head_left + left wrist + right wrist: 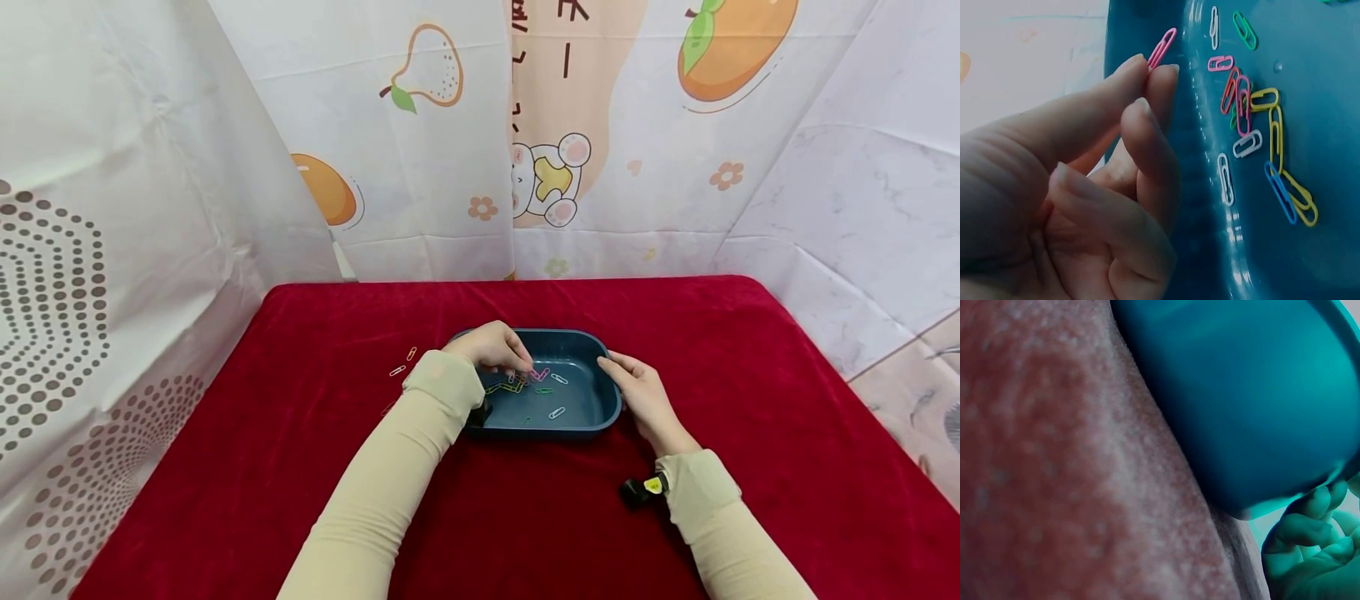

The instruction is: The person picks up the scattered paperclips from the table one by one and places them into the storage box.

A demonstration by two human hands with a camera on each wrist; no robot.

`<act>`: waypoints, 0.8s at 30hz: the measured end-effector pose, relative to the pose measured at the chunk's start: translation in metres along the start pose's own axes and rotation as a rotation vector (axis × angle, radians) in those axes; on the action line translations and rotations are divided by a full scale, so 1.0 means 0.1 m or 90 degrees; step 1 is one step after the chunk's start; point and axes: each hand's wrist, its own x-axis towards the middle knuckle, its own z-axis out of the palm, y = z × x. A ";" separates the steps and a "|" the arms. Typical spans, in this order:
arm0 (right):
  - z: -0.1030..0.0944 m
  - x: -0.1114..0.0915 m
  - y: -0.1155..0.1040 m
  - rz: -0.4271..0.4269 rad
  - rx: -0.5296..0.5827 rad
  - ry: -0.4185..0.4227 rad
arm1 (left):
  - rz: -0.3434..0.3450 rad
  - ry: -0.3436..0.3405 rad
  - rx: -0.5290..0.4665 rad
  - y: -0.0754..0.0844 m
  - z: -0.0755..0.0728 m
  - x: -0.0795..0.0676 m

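Note:
My left hand (495, 346) is over the left part of a dark blue tray (558, 429). In the left wrist view its thumb and forefinger pinch a pink paper clip (1163, 47), while the other fingers curl loosely. Several paper clips lie on the tray floor, among them a blue one (1280, 192), a yellow one (1276, 140) and a green one (1245, 30); some overlap. My right hand (639, 390) holds the tray's right end, thumb at the rim. The right wrist view shows its curled fingers (1310, 528) against the tray's outer wall.
A few loose paper clips lie on the red cloth (247, 442) left of the tray, including a yellow one (412, 353) and a white one (397, 371). A printed curtain (420, 183) hangs behind the table.

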 end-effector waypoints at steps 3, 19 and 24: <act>0.00 0.00 0.00 0.000 0.000 0.001 | -0.007 0.007 -0.004 -0.01 -0.02 0.00; 0.00 0.01 0.00 0.004 -0.004 0.002 | -0.005 -0.021 0.024 -0.02 -0.12 -0.08; 0.00 0.01 0.01 0.002 -0.003 0.003 | 0.013 -0.002 0.016 0.03 -0.24 -0.14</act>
